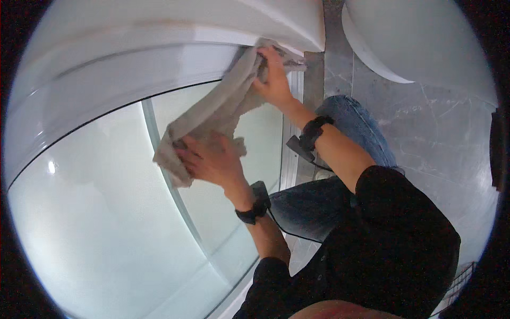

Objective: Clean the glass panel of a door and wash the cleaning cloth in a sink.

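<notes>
A grey-beige cloth [207, 115] stretches slantwise across a pale, translucent panel [95, 171] and the white edging above it. My right hand [275, 79] grips the upper end of the cloth, beside the white edging near its corner. Lower down, my left hand [213, 159] lies over the other end with its fingers bent into the folds. Part of the cloth hides the panel's dark upper seam. Both wrists wear black straps with small devices, and a thin cable runs from each.
A white rounded surface [171, 28] borders the panel above. On the right are grey marble-look tiles [422, 123] and a large white rounded fixture [414, 40]. My jeans-clad knees [354, 123] are close to the panel's metal side frame [292, 159]. A wire rack [460, 281] shows at lower right.
</notes>
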Motion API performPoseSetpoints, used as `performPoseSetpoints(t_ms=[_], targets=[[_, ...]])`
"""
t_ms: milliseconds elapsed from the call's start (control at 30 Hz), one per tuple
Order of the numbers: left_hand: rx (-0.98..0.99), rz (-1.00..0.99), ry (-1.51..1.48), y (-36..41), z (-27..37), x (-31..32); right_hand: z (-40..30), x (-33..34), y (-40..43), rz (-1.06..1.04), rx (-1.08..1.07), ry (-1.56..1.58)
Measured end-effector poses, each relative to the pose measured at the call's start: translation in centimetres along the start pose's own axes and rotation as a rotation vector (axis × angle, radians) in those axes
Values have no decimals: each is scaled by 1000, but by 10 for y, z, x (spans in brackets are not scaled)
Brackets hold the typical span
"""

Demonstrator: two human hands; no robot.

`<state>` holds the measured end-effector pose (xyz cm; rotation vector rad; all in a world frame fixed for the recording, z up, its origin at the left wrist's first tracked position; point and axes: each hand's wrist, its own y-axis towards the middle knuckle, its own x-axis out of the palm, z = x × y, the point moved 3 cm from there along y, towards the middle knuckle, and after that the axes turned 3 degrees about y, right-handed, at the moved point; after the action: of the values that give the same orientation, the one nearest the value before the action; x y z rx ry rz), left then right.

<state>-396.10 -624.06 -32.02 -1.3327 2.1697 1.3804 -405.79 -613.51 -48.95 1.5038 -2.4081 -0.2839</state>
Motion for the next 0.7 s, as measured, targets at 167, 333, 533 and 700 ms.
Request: performPoseSetpoints(t_ms=[167,333,533,700], targets=[[70,-107,-94,-10,22,23,13,20,-8,114,169,80],[132,-310,-201,-55,-17,32,-44,52,-38,-218,-65,157],[-22,-30,109,-70,-91,-9,-136,76,-15,-503,-507,211],[46,-13,83,-51,-73,8,-72,71,38,-119,-308,99]])
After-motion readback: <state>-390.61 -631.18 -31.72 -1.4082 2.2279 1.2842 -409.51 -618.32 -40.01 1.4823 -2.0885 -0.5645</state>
